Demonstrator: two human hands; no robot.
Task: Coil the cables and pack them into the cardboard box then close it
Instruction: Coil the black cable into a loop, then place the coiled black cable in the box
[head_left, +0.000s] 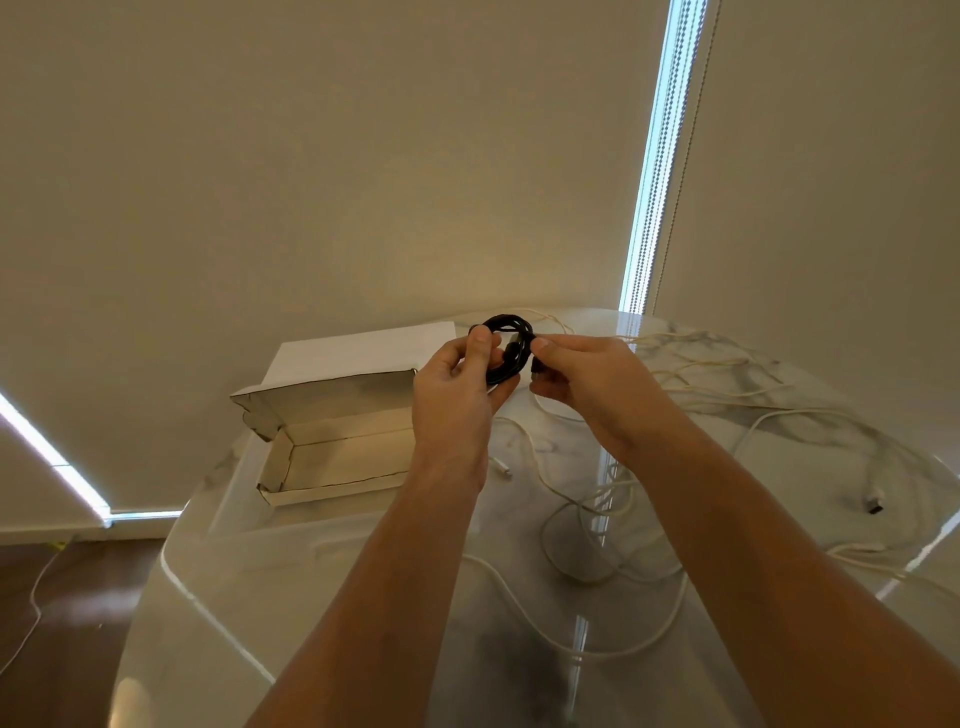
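Black cable (506, 338) coiled, gripped by left hand (457, 384), end pinched by right hand (582, 379), cardboard box (332, 441) open

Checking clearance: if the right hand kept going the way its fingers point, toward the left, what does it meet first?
The right hand would first meet the black cable coil it already pinches, then the left hand holding the coil's other side. The open box sits lower left, probably below that line; depth is unclear.

One black cable coil (506, 349), one open cardboard box (332, 441), two hands
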